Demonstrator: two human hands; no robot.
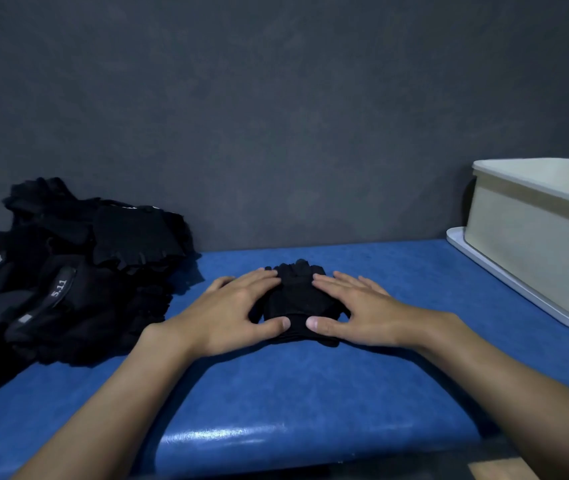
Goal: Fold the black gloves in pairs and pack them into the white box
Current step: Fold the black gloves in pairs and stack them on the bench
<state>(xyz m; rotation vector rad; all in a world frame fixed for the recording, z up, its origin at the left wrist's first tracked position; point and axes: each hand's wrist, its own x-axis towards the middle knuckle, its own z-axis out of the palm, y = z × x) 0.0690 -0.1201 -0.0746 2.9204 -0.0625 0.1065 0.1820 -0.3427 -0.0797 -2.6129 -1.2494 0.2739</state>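
Fingers (259, 277) straight, pressing soft folded black gloves (297, 296) — glossy blue padding (276, 393).

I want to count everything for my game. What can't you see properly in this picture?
Inside of the white box: head view, hidden by its near wall; right side cut off by the frame edge.
The pile of black gloves: head view, cut off at the left edge; dark on dark, so uncountable.
The folded gloves: head view, sides covered by the left hand and right hand; one glove or a pair, unclear.

dim, soft blur, wide-angle edge distortion
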